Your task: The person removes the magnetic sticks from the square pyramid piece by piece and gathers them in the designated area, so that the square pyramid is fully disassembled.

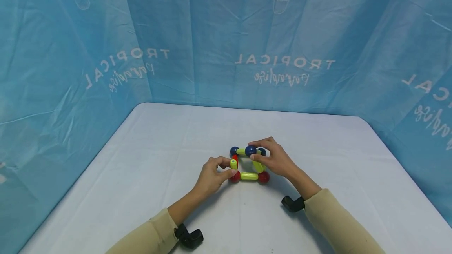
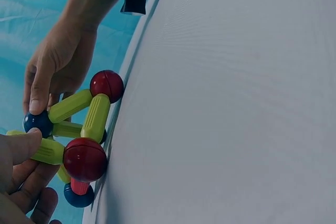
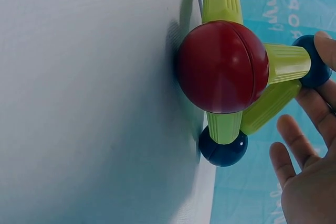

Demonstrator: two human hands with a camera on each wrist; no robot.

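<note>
A frame of magnetic balls and sticks stands on the table. Two red balls (image 1: 263,177) (image 2: 84,159) at its front are joined by a yellow-green stick (image 1: 249,176). Behind are blue balls (image 1: 234,151) (image 3: 223,148), with a red stick (image 1: 235,160) along the left side. My left hand (image 1: 210,175) pinches an upright yellow-green stick (image 1: 234,164) at the front left red ball. With thumb and fingers my right hand (image 1: 277,159) holds a raised blue ball (image 1: 250,151) (image 3: 314,62). Sloping yellow-green sticks (image 3: 287,62) (image 3: 270,106) meet that ball.
A white cloth covers the table (image 1: 169,136). Blue curtains (image 1: 219,30) with printed lettering hang behind and at both sides. Black wrist mounts (image 1: 190,237) sit at both sleeve cuffs (image 1: 160,226).
</note>
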